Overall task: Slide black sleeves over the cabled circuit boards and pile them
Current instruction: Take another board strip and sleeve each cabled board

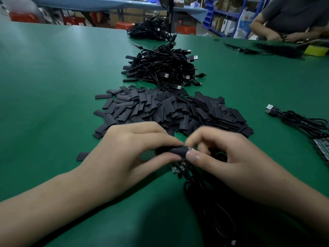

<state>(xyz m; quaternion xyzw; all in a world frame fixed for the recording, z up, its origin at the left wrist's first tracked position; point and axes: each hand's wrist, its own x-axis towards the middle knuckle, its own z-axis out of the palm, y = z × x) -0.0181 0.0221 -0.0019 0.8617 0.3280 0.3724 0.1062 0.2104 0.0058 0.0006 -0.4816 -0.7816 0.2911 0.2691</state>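
Head view: at lower centre, the left hand [128, 150] grip is clamped on 1 black sleeve [175, 151]. The right hand [219, 157] grip pinches the circuit board [190, 149] protruding from the sleeve's right end. Loose sleeves [169, 107] lie at centre of the green worktop [53, 86]. The sleeved cable pile [160, 68] sits above them.

we can read no text here. one black sleeve [184, 122] in the heap [160, 107] bears faint pale print, too blurred to make out; a far red display [180, 21] is too small.
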